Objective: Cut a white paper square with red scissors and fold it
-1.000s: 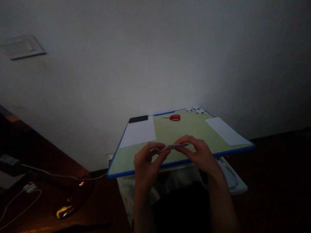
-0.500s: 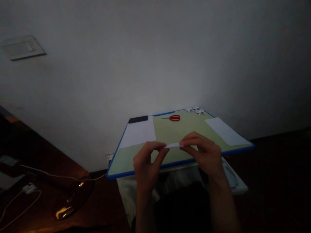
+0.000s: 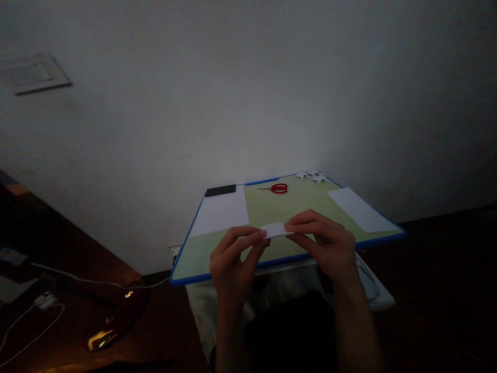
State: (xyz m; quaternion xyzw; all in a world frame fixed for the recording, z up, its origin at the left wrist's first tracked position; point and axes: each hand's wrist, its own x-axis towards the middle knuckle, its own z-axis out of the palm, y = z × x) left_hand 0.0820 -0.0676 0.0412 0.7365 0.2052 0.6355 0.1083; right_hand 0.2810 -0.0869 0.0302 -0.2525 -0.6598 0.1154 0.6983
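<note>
A small folded piece of white paper (image 3: 276, 229) is held just above the near edge of a green board with a blue rim (image 3: 202, 277). My left hand (image 3: 233, 264) pinches its left end between thumb and fingertips. My right hand (image 3: 326, 241) pinches its right end, fingers pressed together over it. Both hands are closed on the paper.
On the board lie a white sheet (image 3: 222, 211) at the left, another white sheet (image 3: 361, 209) at the right, red scissors (image 3: 277, 188) at the back, a black object (image 3: 220, 190) and several paper cutouts (image 3: 313, 176). A white wall stands behind. Cables (image 3: 46, 300) and a shiny lamp base (image 3: 112, 324) lie left.
The paper has been turned from nearly edge-on to flatter, so more of its white face shows. My right hand's fingers have shifted slightly right and lower; my left hand's fingers have stretched out.
</note>
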